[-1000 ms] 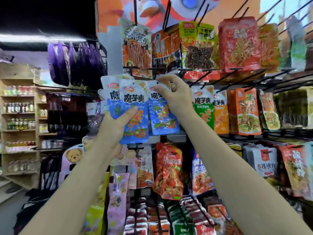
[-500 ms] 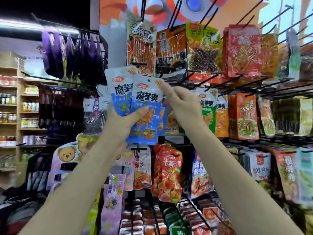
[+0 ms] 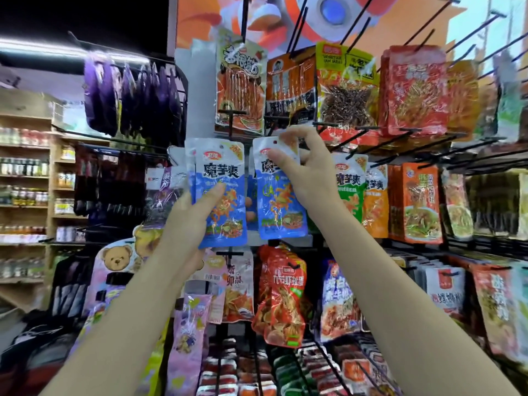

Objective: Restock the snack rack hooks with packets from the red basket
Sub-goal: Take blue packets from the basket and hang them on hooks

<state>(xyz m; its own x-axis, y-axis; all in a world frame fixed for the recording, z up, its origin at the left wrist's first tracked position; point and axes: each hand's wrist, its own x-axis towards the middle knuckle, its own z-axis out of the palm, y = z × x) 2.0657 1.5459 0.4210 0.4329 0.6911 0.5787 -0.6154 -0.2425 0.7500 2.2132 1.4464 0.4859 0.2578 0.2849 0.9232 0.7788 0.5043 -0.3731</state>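
The left hand (image 3: pixel 197 212) grips a stack of blue packets (image 3: pixel 218 192) by the lower half, held upright just left of the rack's green packet (image 3: pixel 350 190) row. The right hand (image 3: pixel 307 170) pinches the top of a single blue packet (image 3: pixel 281 201) between that stack and the green packet, its punched hole up by a black hook (image 3: pixel 328 124).

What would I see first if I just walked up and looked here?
Two shiny blue packets right in the middle: the left hand holds a blue packet, and the right hand pinches the top of another blue packet up by the hooks. Above them hang big orange and red snack bags, and a teddy bear picture peeks out at lower left.
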